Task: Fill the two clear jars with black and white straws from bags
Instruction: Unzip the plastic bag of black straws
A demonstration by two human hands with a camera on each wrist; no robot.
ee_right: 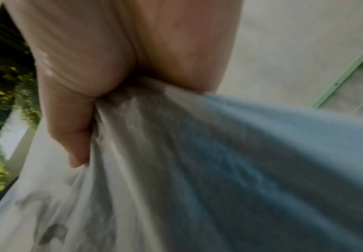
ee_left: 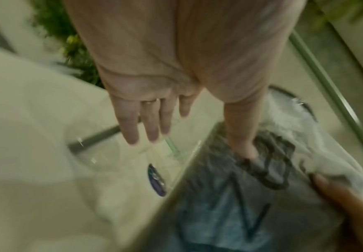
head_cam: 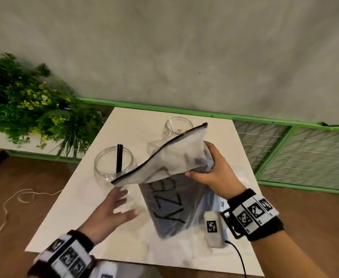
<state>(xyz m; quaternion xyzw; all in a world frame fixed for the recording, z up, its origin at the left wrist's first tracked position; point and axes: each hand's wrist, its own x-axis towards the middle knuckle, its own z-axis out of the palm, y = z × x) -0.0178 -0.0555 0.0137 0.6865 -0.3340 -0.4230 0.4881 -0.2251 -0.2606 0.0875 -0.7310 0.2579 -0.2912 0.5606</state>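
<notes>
A frosted zip bag (head_cam: 170, 169) with black lettering and a dark zip edge is lifted at its top over the white table (head_cam: 68, 207). My right hand (head_cam: 210, 173) grips a bunched fold of the bag (ee_right: 154, 153) at its right side. My left hand (head_cam: 114, 207) hovers with spread fingers (ee_left: 152, 122) just below the bag's lower left corner, holding nothing. A clear jar (head_cam: 113, 163) at left holds black straws (head_cam: 119, 157). A second clear jar (head_cam: 177, 127) behind the bag holds a white straw (head_cam: 171, 123).
A leafy plant (head_cam: 30, 109) stands off the table's left corner. A green railing with mesh panels (head_cam: 297, 153) runs behind and to the right. A white cord (head_cam: 14, 199) lies on the wooden floor at left.
</notes>
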